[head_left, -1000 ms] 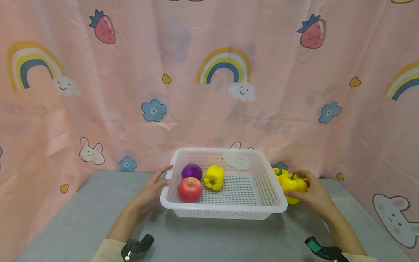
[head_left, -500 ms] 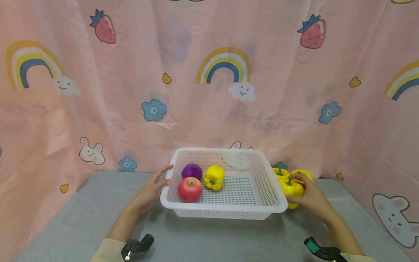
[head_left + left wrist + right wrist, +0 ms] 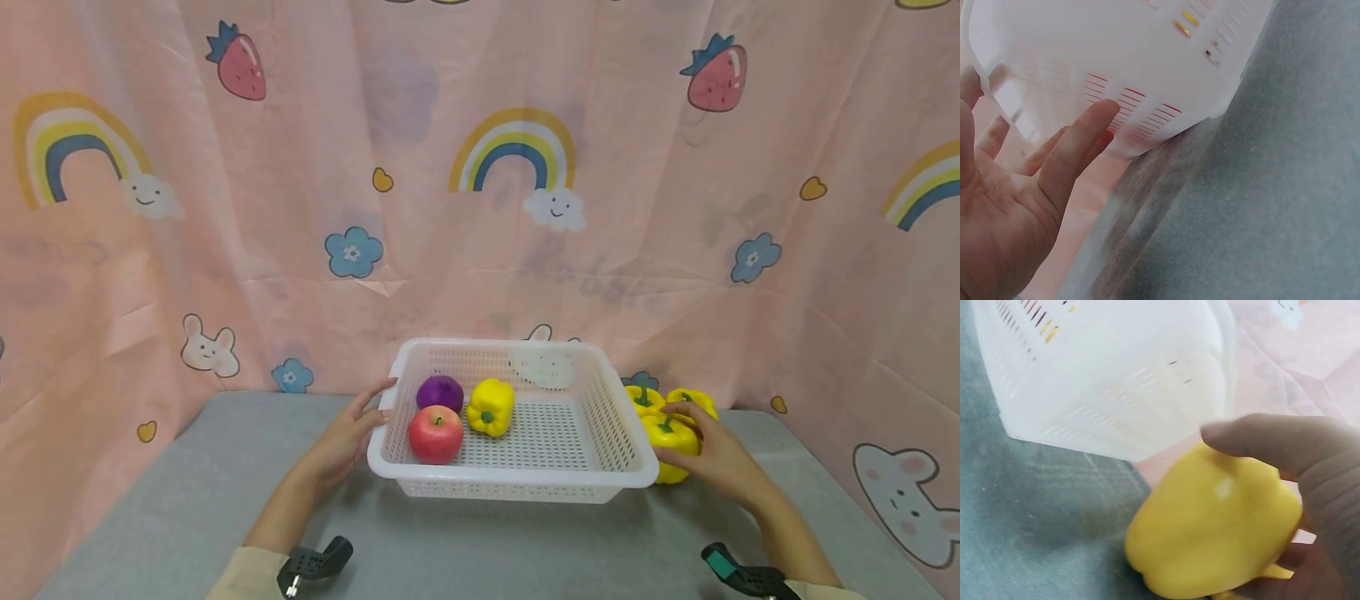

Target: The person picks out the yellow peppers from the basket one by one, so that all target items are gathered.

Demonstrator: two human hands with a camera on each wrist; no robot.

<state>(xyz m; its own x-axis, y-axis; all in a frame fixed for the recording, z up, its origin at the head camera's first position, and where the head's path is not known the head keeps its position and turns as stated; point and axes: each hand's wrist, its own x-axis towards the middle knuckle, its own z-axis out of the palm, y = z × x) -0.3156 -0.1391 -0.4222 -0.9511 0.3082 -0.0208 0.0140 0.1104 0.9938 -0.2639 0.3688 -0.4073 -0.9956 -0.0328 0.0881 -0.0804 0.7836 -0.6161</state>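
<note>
In the head view, a white plastic basket [image 3: 517, 477] stands mid-table. A red apple [image 3: 436, 435], a round purple item [image 3: 440, 392] and a yellow bell pepper [image 3: 491, 407] lie in its left half. My left hand [image 3: 333, 446] touches the left rim and side wall with fairly straight, spread fingers. Right of the basket, my right hand [image 3: 716, 454] grips another yellow bell pepper [image 3: 1210, 525] between thumb and fingers. That pepper is outside the basket, close to its right wall. Two more yellow bell peppers are behind it, one at the left [image 3: 645, 398] and one at the right [image 3: 693, 400].
A grey cloth [image 3: 487, 546] covers the table. Behind it hangs a pink printed curtain [image 3: 300, 167], close to the basket's far side. Dark straps [image 3: 315, 560] are around both wrists.
My right hand has come slightly toward the front with its bell pepper, bringing the back right pepper into view. The left hand and basket have stayed put.
</note>
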